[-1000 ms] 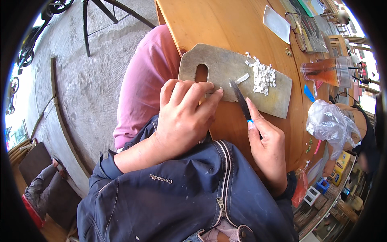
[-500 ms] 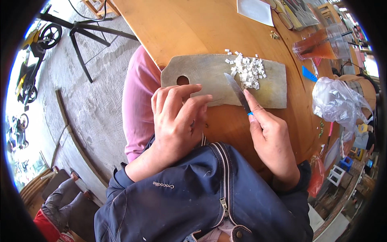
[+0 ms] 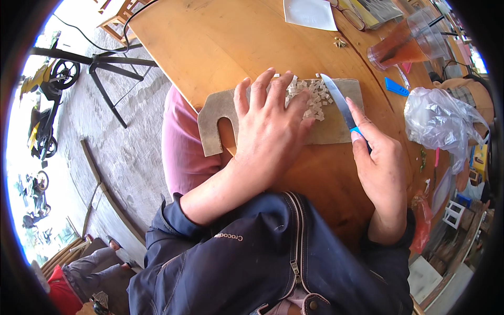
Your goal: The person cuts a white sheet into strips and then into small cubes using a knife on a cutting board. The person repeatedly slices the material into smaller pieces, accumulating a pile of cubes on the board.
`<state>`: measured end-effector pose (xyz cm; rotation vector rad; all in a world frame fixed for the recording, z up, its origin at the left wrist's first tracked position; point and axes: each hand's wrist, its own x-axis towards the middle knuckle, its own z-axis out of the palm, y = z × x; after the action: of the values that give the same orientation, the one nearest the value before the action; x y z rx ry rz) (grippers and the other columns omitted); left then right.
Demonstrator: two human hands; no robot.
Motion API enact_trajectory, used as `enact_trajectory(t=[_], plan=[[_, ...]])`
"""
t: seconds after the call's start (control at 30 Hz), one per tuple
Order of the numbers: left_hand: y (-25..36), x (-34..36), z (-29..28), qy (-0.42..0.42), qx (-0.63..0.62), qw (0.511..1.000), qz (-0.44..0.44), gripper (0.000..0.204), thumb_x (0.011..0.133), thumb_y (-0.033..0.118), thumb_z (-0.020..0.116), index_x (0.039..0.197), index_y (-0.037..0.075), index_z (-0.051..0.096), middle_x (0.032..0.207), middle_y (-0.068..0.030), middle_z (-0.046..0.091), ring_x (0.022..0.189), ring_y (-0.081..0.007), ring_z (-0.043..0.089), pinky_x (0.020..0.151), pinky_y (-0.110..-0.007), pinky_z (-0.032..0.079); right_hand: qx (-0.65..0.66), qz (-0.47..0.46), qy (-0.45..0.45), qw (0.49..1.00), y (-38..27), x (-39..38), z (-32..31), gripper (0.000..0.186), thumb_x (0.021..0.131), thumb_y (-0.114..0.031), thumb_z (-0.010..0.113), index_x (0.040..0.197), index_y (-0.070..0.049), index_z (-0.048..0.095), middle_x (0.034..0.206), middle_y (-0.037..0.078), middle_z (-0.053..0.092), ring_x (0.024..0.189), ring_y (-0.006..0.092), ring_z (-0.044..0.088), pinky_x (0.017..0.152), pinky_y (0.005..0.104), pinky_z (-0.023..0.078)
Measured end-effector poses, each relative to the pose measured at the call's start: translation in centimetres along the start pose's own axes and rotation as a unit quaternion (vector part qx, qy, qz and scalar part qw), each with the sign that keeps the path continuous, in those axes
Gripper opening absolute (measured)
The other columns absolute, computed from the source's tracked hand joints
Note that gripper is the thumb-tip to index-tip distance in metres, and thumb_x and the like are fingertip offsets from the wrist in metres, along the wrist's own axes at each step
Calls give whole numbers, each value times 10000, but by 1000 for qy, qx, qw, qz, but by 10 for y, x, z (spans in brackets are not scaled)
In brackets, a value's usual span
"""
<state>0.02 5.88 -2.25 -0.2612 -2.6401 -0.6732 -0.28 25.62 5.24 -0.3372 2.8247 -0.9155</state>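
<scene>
A worn grey-brown cutting board (image 3: pixel 211 113) with a slot at its left end lies on the wooden table. Small white cubes (image 3: pixel 317 103) are heaped towards its right side. My left hand (image 3: pixel 270 125) is over the middle of the board, fingers spread, its thumb side at the left of the heap and partly hiding it. In my right hand (image 3: pixel 386 163) is a small knife (image 3: pixel 338 101) with a blue handle, index finger along the blade's back. The blade points up and left, its tip by the heap's far right edge.
Beyond the board are a white square sheet or dish (image 3: pixel 310 14) and eyeglasses (image 3: pixel 353 19). To the right stand a clear cup of reddish-brown drink (image 3: pixel 400 48), a blue plastic piece (image 3: pixel 396 87) and a crumpled clear bag (image 3: pixel 440 118). A black metal stand (image 3: pixel 100 62) is on the floor, left.
My left hand has opened and moved right and away from me, to the cubes. The knife has shifted from the heap's left side to its right.
</scene>
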Motion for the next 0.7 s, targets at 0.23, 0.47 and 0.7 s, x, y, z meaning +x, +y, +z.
enact_trajectory(t=[0.23, 0.47, 0.7], plan=[[-15, -1, -2, 10, -42, 999, 12, 215, 864, 202, 769, 1075, 161, 751, 1199, -26, 690, 1269, -281, 568, 1133, -555, 317, -20, 23, -1, 1000, 15, 9, 1, 511, 970, 1, 556, 1467, -117, 566, 1223, 284, 644, 671, 180, 578, 688, 319, 507], [-27, -5, -7, 36, -112, 993, -22, 311, 861, 136, 755, 1168, 112, 716, 1256, -77, 676, 1259, -315, 591, 1122, -541, 373, -63, 107, -74, 990, -6, 12, -13, 507, 972, -11, 549, 1470, -103, 557, 1302, 271, 640, 1006, 275, 753, 795, 334, 530], [-19, -23, -14, -32, 38, 998, -35, 524, 879, 313, 766, 1309, 30, 669, 1457, -142, 576, 1449, -356, 439, 1202, -650, 206, -18, -27, -29, 999, 7, -2, 1, 528, 965, 20, 557, 1477, -109, 563, 1123, 260, 664, 702, 282, 572, 738, 357, 517]])
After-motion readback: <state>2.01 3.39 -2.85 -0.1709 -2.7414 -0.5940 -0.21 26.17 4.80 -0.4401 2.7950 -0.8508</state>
